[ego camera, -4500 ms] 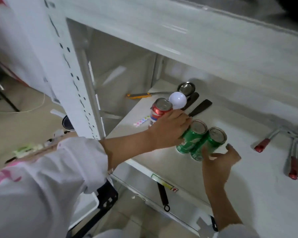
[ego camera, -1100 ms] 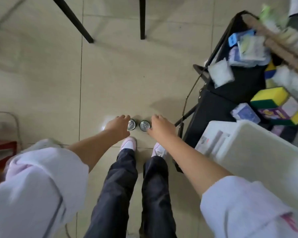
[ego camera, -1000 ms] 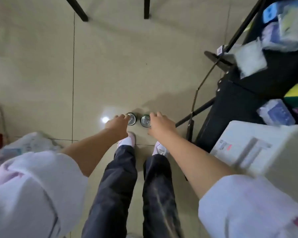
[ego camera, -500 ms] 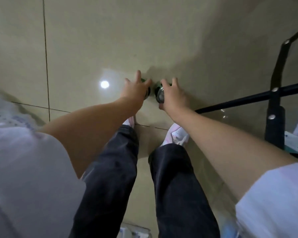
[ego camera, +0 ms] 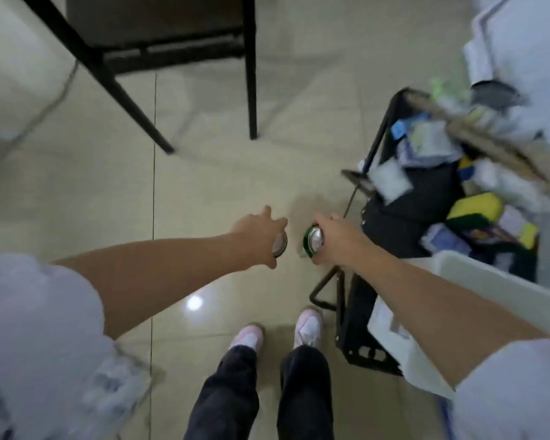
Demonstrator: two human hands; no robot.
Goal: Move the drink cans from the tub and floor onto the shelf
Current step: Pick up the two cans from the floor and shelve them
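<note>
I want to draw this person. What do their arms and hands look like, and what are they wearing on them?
Both arms are bare from the elbow down, with loose white sleeves pushed up above. The left hand and right hand wear no gloves. No rings or watch show.

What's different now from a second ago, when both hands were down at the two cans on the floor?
Both cans are off the floor: the left hand is shut on one can, the right hand on the green can, and both have lifted as the person straightened. The cart and white tub stayed beside the right arm.
</note>
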